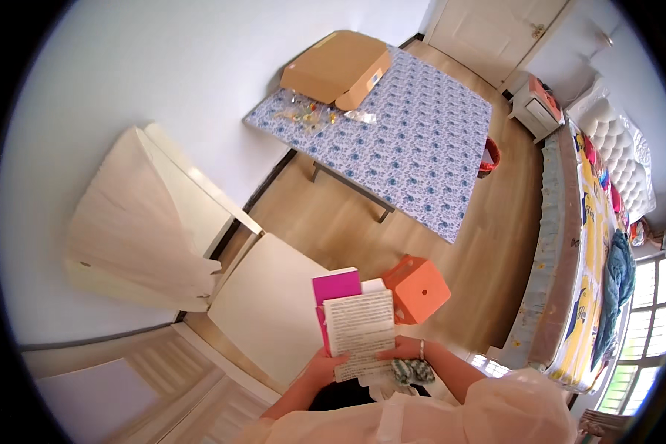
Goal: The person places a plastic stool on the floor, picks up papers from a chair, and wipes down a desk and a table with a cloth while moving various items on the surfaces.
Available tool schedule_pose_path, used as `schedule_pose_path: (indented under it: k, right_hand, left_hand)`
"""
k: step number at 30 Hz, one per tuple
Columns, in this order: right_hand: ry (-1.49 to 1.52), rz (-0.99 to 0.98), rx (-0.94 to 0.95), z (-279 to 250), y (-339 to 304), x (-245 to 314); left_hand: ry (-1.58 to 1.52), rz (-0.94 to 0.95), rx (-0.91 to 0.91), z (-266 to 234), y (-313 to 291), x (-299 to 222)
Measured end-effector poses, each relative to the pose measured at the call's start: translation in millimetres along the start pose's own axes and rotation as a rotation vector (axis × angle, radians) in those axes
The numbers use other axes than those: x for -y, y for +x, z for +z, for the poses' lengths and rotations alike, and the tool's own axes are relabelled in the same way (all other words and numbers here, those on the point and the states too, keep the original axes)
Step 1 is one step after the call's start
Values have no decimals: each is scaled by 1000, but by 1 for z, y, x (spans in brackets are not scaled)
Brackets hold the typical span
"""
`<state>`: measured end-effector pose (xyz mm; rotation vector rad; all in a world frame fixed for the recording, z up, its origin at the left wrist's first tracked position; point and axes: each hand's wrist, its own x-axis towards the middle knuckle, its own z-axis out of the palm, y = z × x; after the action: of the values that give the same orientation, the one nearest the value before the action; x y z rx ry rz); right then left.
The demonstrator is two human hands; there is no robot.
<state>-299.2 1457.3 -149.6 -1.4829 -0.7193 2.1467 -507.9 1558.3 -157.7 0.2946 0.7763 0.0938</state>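
Between my hands is a cream sheet of paper (361,322) covered in lines of text. My left hand (324,368) is closed on its lower left edge. Closed on the right edge is my right hand (405,348), with a pale bracelet (422,349) at the wrist. Behind the paper a magenta book (336,286) shows at the upper left; whether my left hand grips it too is hidden. A green-and-white checked cloth piece, like a scrunchie (413,372), lies just below my right hand.
Ahead stands a table with a blue floral cover (422,133), bearing a cardboard box (337,65) and small plastic packets (307,115). An orange stool (422,288) stands beyond my right hand. A white tabletop (266,303) is at left, a bed (581,259) at right.
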Motion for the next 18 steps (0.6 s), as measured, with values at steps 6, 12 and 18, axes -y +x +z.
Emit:
schedule_pose_path:
  k: [6,12,18]
  right_hand:
    - [172,-148,-260,-6,-113,-8]
    - [20,-258,-467,-48,-238,-55]
    - [261,-501,-544,-89,-354,-137]
  left_hand:
    - [502,99,-64,129,-15,21]
    - [723,145,-10,273,-11,72]
    - [763,163,115,378,25,159]
